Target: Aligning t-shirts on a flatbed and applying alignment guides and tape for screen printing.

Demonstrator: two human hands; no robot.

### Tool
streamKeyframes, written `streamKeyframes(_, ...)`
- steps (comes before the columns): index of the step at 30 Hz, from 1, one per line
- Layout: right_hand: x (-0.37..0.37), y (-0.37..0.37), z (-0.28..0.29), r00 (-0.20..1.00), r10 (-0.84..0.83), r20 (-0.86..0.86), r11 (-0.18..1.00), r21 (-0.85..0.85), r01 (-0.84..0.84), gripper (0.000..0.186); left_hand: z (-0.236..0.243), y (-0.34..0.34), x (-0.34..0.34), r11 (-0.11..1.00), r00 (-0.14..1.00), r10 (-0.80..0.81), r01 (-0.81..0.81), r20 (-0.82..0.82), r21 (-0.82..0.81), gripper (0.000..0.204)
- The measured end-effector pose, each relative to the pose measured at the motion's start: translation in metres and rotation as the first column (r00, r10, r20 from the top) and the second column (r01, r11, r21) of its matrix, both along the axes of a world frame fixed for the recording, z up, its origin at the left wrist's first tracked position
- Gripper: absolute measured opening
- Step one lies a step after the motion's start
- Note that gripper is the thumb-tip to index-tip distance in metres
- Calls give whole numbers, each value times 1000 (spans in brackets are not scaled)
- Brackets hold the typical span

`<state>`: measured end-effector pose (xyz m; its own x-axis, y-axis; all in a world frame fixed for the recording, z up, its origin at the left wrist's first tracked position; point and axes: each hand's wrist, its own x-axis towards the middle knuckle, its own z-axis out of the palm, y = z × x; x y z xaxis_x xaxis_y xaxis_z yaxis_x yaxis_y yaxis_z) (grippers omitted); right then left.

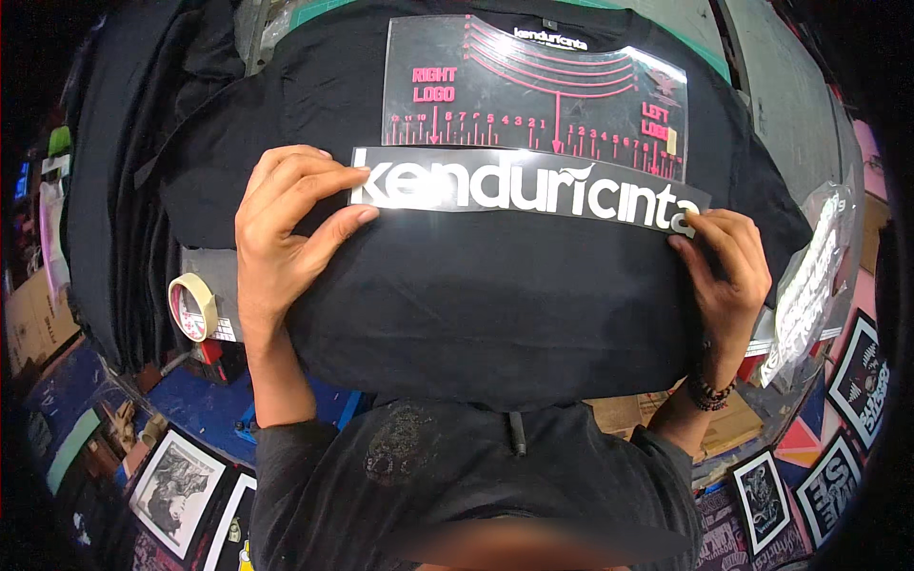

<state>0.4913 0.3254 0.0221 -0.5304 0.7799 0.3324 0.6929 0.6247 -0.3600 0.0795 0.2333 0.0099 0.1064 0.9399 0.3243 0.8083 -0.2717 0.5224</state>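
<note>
A long clear transfer film strip (524, 211) with large white lettering lies across the chest of a black T-shirt (495, 295). My left hand (286, 224) pinches the strip's left end between thumb and fingers. At the opposite end, my right hand (728, 257) grips the right corner the same way; a beaded bracelet circles that wrist. Just above the strip, partly overlapped by it, rests a clear placement ruler (533, 95) with pink markings and a curved neckline scale. The shirt's collar and its white neck print show beyond the ruler.
A roll of masking tape (193, 306) stands left of the shirt. Dark garments (119, 190) hang or lie stacked at the far left. On the right is a clear plastic sheet (809, 276) with white lettering. Framed prints (181, 490) stand low on both sides.
</note>
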Motion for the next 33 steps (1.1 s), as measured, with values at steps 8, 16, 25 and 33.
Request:
streamKeyframes(8,2,3,4,998,47,39,999,0,-47,32,-1,1,2,1000,1000,6,-6,-8,9,33)
streamKeyframes(16,3,3,3,999,-3,46,1000,19,2,28,-2,1,2,1000,1000,12,-11,-19,12,33)
streamKeyframes(25,7,5,-2,1000,-8,29,1000,24,7,29,-2,2,3,1000,999,3,-2,-33,21,34)
streamKeyframes(33,6,6,-3,1000,5,2,999,34,-5,26,-3,2,3,1000,999,3,-2,-52,31,34)
